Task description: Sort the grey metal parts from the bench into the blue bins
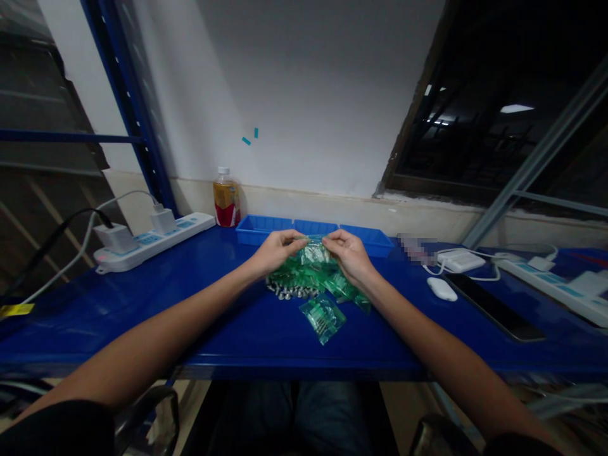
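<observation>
Between both hands a clear green plastic bag [314, 252] is held up by its top edge. My left hand [280, 248] pinches its left corner and my right hand [349, 250] pinches the right one. Below and behind it lies a heap of green bags [304, 277], partly hidden by the held bag and the hands. Small shiny metal parts [289, 291] are piled at the heap's front left; their exact kind is too small to tell. Nearer the table's front edge, a single green bag [323, 318] lies flat with screw-like pieces and green plugs inside.
Blue trays [266, 223] line the wall behind my hands, beside a drink bottle [226, 197]. A power strip [156, 240] with chargers is at left. At right are a white earbud case [441, 289], a phone [494, 307] and another power strip [555, 285] with cables.
</observation>
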The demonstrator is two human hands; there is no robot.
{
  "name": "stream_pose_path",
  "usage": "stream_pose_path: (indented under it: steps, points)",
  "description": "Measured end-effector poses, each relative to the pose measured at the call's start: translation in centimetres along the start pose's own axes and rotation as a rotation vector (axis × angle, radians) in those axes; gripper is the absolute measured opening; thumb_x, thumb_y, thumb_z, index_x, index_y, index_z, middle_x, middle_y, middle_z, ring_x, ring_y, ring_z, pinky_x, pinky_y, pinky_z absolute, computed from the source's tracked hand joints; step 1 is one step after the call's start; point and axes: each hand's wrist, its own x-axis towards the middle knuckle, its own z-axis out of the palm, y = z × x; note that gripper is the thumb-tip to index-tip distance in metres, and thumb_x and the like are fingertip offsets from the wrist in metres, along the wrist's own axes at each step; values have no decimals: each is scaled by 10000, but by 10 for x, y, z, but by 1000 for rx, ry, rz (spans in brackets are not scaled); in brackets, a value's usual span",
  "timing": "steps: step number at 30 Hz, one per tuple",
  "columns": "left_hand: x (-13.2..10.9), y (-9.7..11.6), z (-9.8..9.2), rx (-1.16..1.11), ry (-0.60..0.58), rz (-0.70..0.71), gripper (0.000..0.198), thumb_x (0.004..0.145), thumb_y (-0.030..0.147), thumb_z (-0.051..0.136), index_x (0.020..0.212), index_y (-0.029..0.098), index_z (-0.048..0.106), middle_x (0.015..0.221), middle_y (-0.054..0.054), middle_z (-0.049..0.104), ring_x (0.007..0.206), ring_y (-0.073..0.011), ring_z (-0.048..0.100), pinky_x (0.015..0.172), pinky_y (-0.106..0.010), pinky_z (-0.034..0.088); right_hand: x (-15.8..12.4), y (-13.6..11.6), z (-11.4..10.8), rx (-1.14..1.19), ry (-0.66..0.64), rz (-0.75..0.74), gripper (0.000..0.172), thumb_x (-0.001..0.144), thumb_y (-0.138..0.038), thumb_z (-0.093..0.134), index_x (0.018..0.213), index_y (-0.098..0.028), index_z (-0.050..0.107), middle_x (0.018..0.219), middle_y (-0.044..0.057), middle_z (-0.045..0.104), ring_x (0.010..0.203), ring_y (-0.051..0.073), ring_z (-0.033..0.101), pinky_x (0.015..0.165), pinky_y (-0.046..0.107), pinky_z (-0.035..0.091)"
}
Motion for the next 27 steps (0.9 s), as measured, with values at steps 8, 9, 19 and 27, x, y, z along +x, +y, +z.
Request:
stream_pose_path:
  steps: [8, 9, 19, 27]
  points:
    - [-5, 4, 5, -115, -64, -110, 184, 731, 307, 625, 785, 153, 540, 694, -25, 622, 660, -129, 605, 606, -247, 448, -4, -5, 2, -16, 80, -76, 375, 634, -465, 714, 836, -203, 540, 590, -62, 523, 484, 85, 476, 452, 207, 373]
    - [-5, 3, 5, -107, -40, -102, 177, 729, 302, 624, 765, 154, 534, 673, -16, 612, 637, -121, 593, 603, -245, 442, -4, -5, 2, -23, 50, -55, 409, 628, -474, 715, 879, -204, 537, 585, -66, 527, 489, 89, 496, 462, 207, 382]
    - [2, 0, -12, 201, -45, 60, 165, 753, 308, 587, 723, 155, 533, 608, 4, 562, 548, -99, 494, 533, -227, 373, 0, -3, -3, -305, -31, -122, 294, 648, -421, 691, 634, -193, 507, 524, -41, 509, 478, 102, 476, 472, 231, 369]
    - [-4, 3, -3, -155, 45, -219, 348, 847, 455, 491, 898, 125, 590, 711, -61, 630, 586, -131, 567, 570, -276, 471, -17, -6, -2, -809, 25, -616, 145, 812, -219, 499, 771, -194, 636, 654, 13, 626, 583, 142, 556, 588, 269, 435]
